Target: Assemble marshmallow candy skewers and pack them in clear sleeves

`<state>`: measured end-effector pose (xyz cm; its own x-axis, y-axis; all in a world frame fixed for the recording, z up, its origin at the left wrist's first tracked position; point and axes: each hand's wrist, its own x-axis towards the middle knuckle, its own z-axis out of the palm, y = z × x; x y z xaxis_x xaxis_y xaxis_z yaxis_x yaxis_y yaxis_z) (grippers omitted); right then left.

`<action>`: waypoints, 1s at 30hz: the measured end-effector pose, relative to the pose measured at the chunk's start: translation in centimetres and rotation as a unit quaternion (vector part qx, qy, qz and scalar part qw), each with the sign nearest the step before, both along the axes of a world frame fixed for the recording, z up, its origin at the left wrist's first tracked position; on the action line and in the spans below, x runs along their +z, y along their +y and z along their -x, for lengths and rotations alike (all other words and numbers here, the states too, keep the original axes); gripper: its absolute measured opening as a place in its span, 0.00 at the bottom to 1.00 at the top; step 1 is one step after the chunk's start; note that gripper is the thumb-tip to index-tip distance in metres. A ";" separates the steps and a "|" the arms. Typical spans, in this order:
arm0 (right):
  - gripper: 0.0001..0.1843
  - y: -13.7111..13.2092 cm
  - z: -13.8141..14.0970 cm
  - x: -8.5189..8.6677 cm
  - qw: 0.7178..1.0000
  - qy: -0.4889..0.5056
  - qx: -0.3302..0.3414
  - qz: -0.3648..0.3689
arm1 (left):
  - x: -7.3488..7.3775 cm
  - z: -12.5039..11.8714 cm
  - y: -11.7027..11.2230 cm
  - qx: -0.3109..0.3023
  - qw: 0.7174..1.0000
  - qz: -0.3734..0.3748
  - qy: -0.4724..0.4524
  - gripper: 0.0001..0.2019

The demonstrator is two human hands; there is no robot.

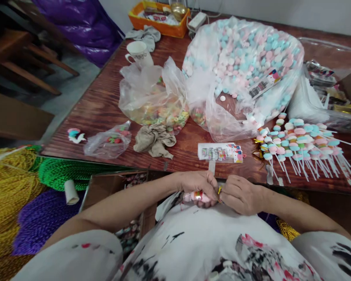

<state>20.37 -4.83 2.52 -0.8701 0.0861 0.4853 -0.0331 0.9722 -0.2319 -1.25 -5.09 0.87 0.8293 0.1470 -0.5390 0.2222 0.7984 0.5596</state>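
Close to my lap, my left hand [199, 184] is wrapped round a candy skewer in a clear printed wrapper [190, 196], pale pink with a red and yellow patch. The fingers of my right hand [242, 194] are pinched at the wrapper's end, on a gold twist tie [220, 191]; its far part is hidden by the fingers. Just beyond my hands, a stack of flat printed wrappers [219, 152] lies on the table edge. Finished-looking marshmallow skewers [301, 144] with white sticks are piled at the right, some with gold ties.
A big clear bag of pastel marshmallows [251, 50] fills the back. Left of it stand a bag of gummies [155, 105], a mug [140, 54] and an orange basket [163, 24]. A crumpled cloth [155, 139] and small bag [108, 141] lie nearer. Right is a clear bin [318, 111].
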 end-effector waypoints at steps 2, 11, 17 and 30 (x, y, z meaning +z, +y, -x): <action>0.08 -0.1 0.0 0.5 0.999 0.013 0.012 -0.028 | 0.0 0.1 0.5 -0.028 0.999 0.015 -0.004 0.08; 0.05 1.0 0.9 -0.3 1.000 0.018 0.005 -0.019 | 0.3 -0.2 1.5 -0.085 0.995 -0.050 -0.018 0.12; 0.07 0.8 1.4 1.0 0.998 0.028 -0.009 -0.062 | 2.1 2.7 5.2 -0.189 0.955 -0.229 -0.012 0.14; 0.10 6.6 4.5 0.1 0.936 0.070 -0.272 0.213 | 4.7 -0.1 2.5 0.085 0.626 -0.762 0.146 0.08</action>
